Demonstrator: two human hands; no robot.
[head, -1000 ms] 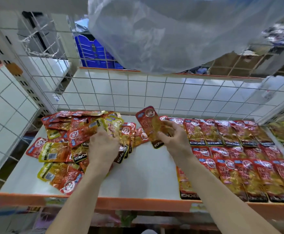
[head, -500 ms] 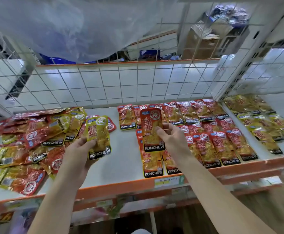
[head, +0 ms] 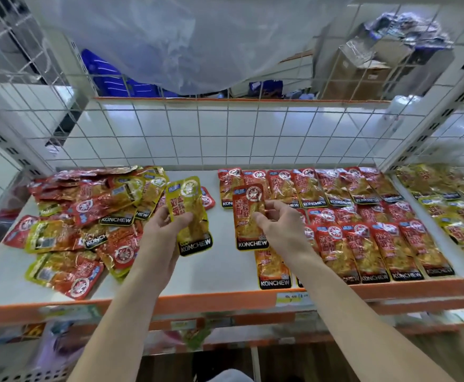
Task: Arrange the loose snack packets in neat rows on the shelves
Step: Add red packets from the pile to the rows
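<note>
My left hand point(head: 161, 235) holds a yellow snack packet point(head: 191, 213) upright above the white shelf point(head: 220, 274), near its middle. My right hand point(head: 283, 227) pinches a red snack packet point(head: 248, 216) just left of the neat rows of red packets point(head: 368, 224) on the shelf's right half. One red packet point(head: 272, 268) lies flat below that hand at the front edge. A loose heap of red and yellow packets point(head: 87, 219) covers the shelf's left part. Yellow packets point(head: 451, 205) lie in rows on the neighbouring shelf at far right.
A white wire grid point(head: 225, 133) backs the shelf, with wire side panels. A clear plastic sheet point(head: 175, 37) hangs from above. The shelf's orange front lip point(head: 225, 301) carries a price label. Cardboard boxes point(head: 363, 73) and blue crates point(head: 109, 75) stand behind the grid.
My left hand lifted a yellow packet out of the heap and brought it toward the middle. My right hand carried its red packet from the back down beside the rows' left end.
</note>
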